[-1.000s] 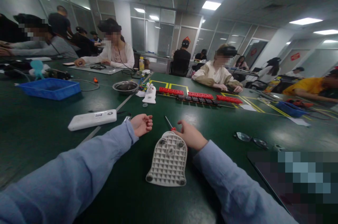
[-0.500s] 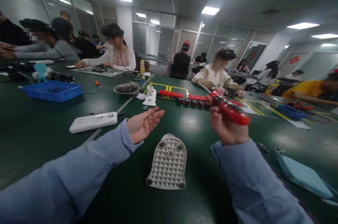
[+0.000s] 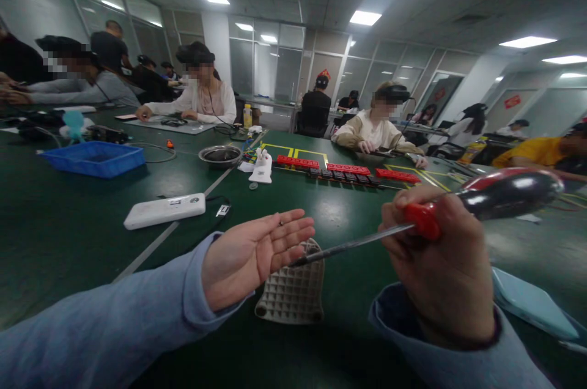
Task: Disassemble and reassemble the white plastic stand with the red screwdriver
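My left hand (image 3: 254, 254) is palm up with its fingers stretched out flat. On its fingers lies a tiny dark piece (image 3: 281, 223), perhaps a screw. My right hand (image 3: 444, 273) grips a screwdriver (image 3: 509, 193) with a red and black handle. Its long metal shaft points left and down, the tip close to my left fingertips; whether they touch I cannot tell. Below both hands, a pale plastic base (image 3: 293, 300) with a gridded underside rests on the green table (image 3: 339, 346). My left hand and the shaft cover its upper part.
A white oblong device (image 3: 165, 211) with a cord lies to the left. Farther off are a blue tray (image 3: 94, 159), a metal bowl (image 3: 220, 155), a white plastic part (image 3: 261, 170) and red strips (image 3: 348, 169). At right lies a light blue case (image 3: 534, 303). Several people sit around.
My left hand has turned palm up and come nearer, over the base. My right hand has come closer and swung the screwdriver so its shaft points toward the left hand.
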A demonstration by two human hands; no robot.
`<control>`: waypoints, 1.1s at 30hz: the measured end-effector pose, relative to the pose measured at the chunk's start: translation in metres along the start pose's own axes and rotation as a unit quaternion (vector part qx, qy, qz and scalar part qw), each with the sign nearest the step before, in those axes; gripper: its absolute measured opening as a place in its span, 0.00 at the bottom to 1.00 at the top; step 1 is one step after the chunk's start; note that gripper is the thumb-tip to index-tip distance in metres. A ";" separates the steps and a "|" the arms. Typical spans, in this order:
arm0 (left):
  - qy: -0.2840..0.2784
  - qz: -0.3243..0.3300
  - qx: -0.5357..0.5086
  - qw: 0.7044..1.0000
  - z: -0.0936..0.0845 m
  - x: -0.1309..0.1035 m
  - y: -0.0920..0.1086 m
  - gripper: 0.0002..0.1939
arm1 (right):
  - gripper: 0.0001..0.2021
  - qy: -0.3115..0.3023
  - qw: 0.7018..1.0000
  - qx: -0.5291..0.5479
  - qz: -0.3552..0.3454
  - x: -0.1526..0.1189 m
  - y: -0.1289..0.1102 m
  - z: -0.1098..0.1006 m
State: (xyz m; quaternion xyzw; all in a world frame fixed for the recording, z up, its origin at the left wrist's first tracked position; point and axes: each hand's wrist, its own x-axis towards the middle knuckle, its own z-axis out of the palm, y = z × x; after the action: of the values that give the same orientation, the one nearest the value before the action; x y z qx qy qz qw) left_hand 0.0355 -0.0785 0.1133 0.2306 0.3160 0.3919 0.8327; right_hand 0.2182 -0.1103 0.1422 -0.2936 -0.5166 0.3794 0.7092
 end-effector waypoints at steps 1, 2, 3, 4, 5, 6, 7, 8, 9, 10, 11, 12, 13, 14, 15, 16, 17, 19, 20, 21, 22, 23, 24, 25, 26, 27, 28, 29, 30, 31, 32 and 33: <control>-0.012 0.000 0.013 1.000 0.000 -0.002 -0.001 0.15 | 0.09 0.015 1.000 -0.011 -0.011 0.000 0.000 0.000; -0.025 0.005 0.027 0.999 0.001 -0.004 -0.002 0.15 | 0.07 0.031 0.999 -0.021 -0.026 0.000 -0.001 0.001; -0.038 0.010 0.039 0.998 0.001 -0.007 -0.003 0.15 | 0.06 0.045 0.998 -0.030 -0.044 0.000 -0.001 0.001; -0.049 0.015 0.048 0.998 0.001 -0.009 -0.004 0.14 | 0.04 0.060 0.996 -0.034 -0.062 0.000 -0.001 0.001; -0.058 0.020 0.054 0.997 0.001 -0.011 -0.005 0.14 | 0.02 0.071 0.994 -0.037 -0.076 0.000 -0.001 0.002; -0.067 0.023 0.058 0.996 0.002 -0.012 -0.006 0.14 | 0.02 0.076 0.993 -0.040 -0.085 0.000 -0.001 0.003; -0.075 0.027 0.061 0.995 0.002 -0.014 -0.007 0.14 | 0.02 0.079 0.992 -0.045 -0.090 -0.001 -0.001 0.003; -0.085 0.029 0.062 0.994 0.002 -0.015 -0.007 0.15 | 0.03 0.078 0.991 -0.053 -0.095 -0.002 -0.001 0.004; -0.095 0.033 0.063 0.993 0.003 -0.016 -0.008 0.15 | 0.03 0.077 0.990 -0.064 -0.100 -0.003 -0.001 0.004; -0.105 0.038 0.064 0.992 0.003 -0.017 -0.008 0.15 | 0.04 0.073 0.989 -0.075 -0.107 -0.004 -0.001 0.005; -0.113 0.042 0.066 0.991 0.003 -0.018 -0.008 0.15 | 0.03 0.070 0.987 -0.086 -0.113 -0.005 0.000 0.005; -0.119 0.045 0.068 0.989 0.003 -0.019 -0.009 0.15 | 0.03 0.070 0.986 -0.093 -0.119 -0.006 0.000 0.005; -0.122 0.047 0.071 0.989 0.004 -0.019 -0.009 0.15 | 0.03 0.069 0.986 -0.095 -0.121 -0.006 0.000 0.005; -0.123 0.048 0.074 0.989 0.004 -0.020 -0.009 0.15 | 0.03 0.068 0.986 -0.095 -0.121 -0.007 0.000 0.005; -0.121 0.048 0.076 0.988 0.004 -0.020 -0.010 0.15 | 0.03 0.067 0.986 -0.095 -0.120 -0.007 0.000 0.005; -0.120 0.047 0.079 0.989 0.004 -0.021 -0.010 0.15 | 0.03 0.069 0.986 -0.096 -0.118 -0.007 0.000 0.005; -0.119 0.046 0.081 0.989 0.004 -0.021 -0.010 0.15 | 0.03 0.072 0.986 -0.098 -0.115 -0.006 0.000 0.005; -0.121 0.045 0.083 0.988 0.004 -0.021 -0.010 0.15 | 0.03 0.075 0.985 -0.104 -0.113 -0.006 0.000 0.005; -0.122 0.044 0.083 0.988 0.004 -0.021 -0.010 0.15 | 0.03 0.075 0.985 -0.108 -0.114 -0.006 0.000 0.004; -0.124 0.045 0.082 0.988 0.004 -0.021 -0.011 0.15 | 0.03 0.075 0.984 -0.112 -0.115 -0.006 0.000 0.004; -0.125 0.046 0.081 0.988 0.004 -0.021 -0.011 0.15 | 0.04 0.072 0.984 -0.115 -0.116 -0.006 0.001 0.004; -0.125 0.047 0.080 0.988 0.003 -0.021 -0.011 0.15 | 0.04 0.070 0.984 -0.118 -0.116 -0.005 0.001 0.003; -0.124 0.048 0.080 0.988 0.003 -0.020 -0.011 0.15 | 0.04 0.068 0.984 -0.117 -0.115 -0.005 0.002 0.003; -0.123 0.049 0.080 0.988 0.003 -0.020 -0.011 0.15 | 0.04 0.066 0.985 -0.112 -0.113 -0.005 0.003 0.003; -0.122 0.052 0.080 0.988 0.004 -0.020 -0.012 0.15 | 0.04 0.064 0.987 -0.103 -0.110 -0.005 0.003 0.003; -0.120 0.054 0.080 0.988 0.004 -0.021 -0.012 0.15 | 0.04 0.063 0.988 -0.090 -0.107 -0.004 0.004 0.003; -0.115 0.057 0.081 0.988 0.005 -0.021 -0.012 0.15 | 0.04 0.063 0.989 -0.077 -0.107 -0.003 0.005 0.003; -0.109 0.059 0.080 0.989 0.006 -0.021 -0.012 0.15 | 0.05 0.064 0.990 -0.066 -0.108 -0.003 0.005 0.003; -0.103 0.060 0.081 0.990 0.006 -0.021 -0.012 0.15 | 0.06 0.066 0.990 -0.058 -0.111 -0.002 0.005 0.003; -0.098 0.060 0.081 0.990 0.007 -0.022 -0.012 0.14 | 0.06 0.069 0.989 -0.054 -0.116 -0.002 0.005 0.003; -0.094 0.059 0.081 0.990 0.008 -0.022 -0.012 0.14 | 0.07 0.070 0.989 -0.053 -0.122 -0.002 0.005 0.004; -0.093 0.059 0.082 0.991 0.008 -0.022 -0.011 0.14 | 0.07 0.069 0.988 -0.056 -0.127 -0.002 0.005 0.004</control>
State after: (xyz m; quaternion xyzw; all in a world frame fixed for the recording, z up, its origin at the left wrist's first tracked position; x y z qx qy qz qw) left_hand 0.0362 -0.1039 0.1194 0.3516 0.2539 0.3903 0.8121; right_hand 0.2130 -0.1088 0.1380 -0.2906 -0.5196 0.2354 0.7682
